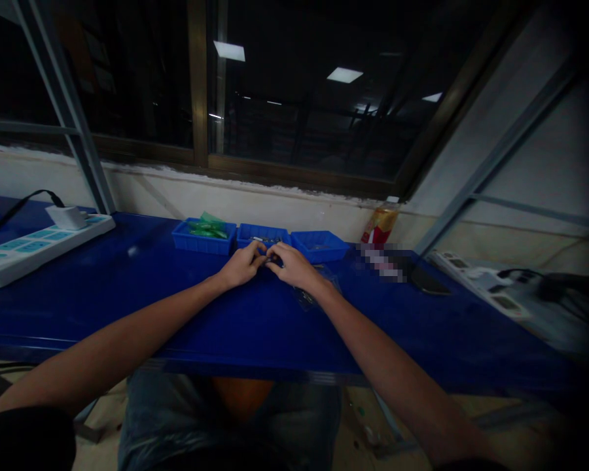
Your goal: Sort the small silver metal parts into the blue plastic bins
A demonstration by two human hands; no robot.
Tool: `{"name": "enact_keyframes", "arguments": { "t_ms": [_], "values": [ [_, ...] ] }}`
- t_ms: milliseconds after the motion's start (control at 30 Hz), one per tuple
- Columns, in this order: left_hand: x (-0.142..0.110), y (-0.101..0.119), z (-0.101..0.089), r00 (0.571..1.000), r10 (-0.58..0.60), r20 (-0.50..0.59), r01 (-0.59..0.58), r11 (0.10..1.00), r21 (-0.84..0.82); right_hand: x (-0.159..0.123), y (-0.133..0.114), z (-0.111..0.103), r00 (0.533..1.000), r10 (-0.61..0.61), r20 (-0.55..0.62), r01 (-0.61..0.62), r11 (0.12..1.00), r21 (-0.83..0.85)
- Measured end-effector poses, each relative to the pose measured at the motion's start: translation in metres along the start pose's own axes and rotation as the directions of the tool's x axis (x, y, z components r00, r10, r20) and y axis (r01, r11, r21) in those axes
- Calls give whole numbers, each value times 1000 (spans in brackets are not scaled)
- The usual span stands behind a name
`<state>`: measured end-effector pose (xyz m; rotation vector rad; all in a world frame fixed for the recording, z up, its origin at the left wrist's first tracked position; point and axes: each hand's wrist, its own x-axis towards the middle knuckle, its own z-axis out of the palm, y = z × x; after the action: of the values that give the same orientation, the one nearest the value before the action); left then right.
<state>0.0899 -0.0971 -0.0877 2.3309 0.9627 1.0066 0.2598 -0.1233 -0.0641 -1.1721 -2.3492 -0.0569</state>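
Observation:
My left hand and my right hand meet over the blue table, just in front of the blue bins. Fingers of both are pinched together around something small, too dark and tiny to make out. Behind them stands the middle blue bin, with small metallic pieces inside. The left bin holds green plastic packets. To the right is another blue bin, its contents hard to see. A clear plastic bag with small metal parts lies partly under my right wrist.
A white power strip with a plugged-in adapter lies at the left. On the right are a bottle with a red and gold label, a dark phone and another power strip. Metal frame posts rise at both sides.

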Motion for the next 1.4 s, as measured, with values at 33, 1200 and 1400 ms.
{"name": "enact_keyframes", "arguments": {
  "t_ms": [33,1200,1400],
  "values": [
    [0,0,0,1000,-2,-17,2,1000,-22,0,-1,-1,1000,-1,-3,1,1000,2],
    [3,3,6,991,-22,132,-32,918,396,11,10,-11,919,192,-343,-269,944,-191],
    [4,2,7,987,-102,127,38,900,434,-2,11,-2,994,106,19,-104,990,-91]
  ]
}}
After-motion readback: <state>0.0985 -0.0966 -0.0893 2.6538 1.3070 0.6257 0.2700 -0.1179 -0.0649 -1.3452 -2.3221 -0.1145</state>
